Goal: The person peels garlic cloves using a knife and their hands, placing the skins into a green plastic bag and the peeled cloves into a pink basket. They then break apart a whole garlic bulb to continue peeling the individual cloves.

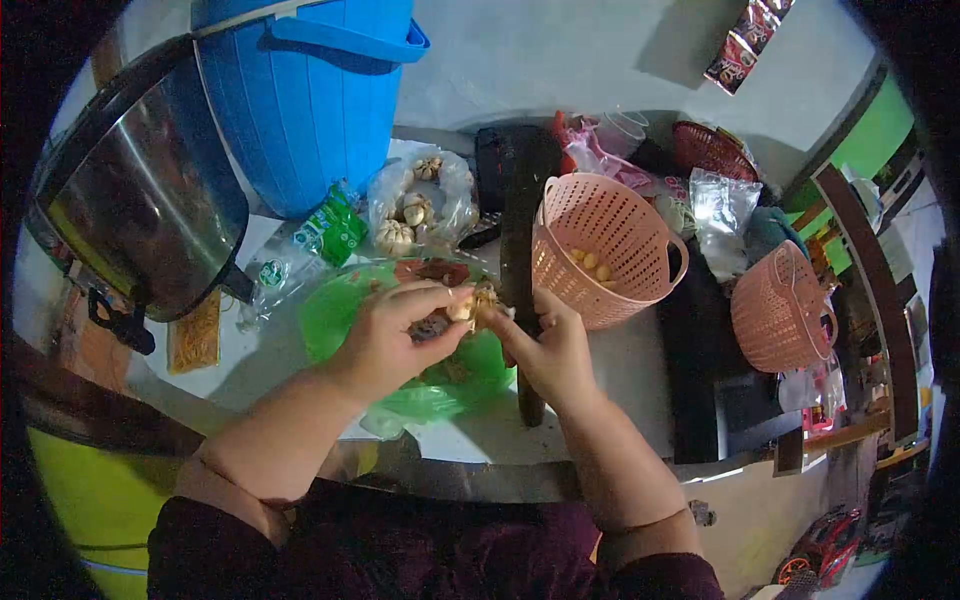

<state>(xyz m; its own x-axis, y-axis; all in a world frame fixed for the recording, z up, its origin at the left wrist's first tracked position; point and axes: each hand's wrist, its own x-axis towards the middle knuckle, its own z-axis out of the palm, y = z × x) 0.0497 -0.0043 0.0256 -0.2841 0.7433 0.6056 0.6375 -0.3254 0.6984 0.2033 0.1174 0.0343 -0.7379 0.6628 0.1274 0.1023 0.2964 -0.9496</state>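
Observation:
Over a green plastic bag (450, 395), my left hand (405, 330) pinches a pale piece of garlic (461, 308). Close beside it, touching the same garlic and its dry skin, is my right hand (545, 345), fingers closed. Dark reddish scraps lie in the bag. Behind the hands, a clear plastic bag (455, 195) holds several garlic bulbs (396, 236). To the right of the green bag stands a pink perforated basket (610, 240) with several peeled cloves (590, 264) at its bottom.
A blue bucket (300, 110) and a large metal pot (150, 190) stand at the left. A green packet (337, 225) lies near them. A dark upright bar (524, 210) is between bag and basket. Another pink basket (782, 310) sits at the right.

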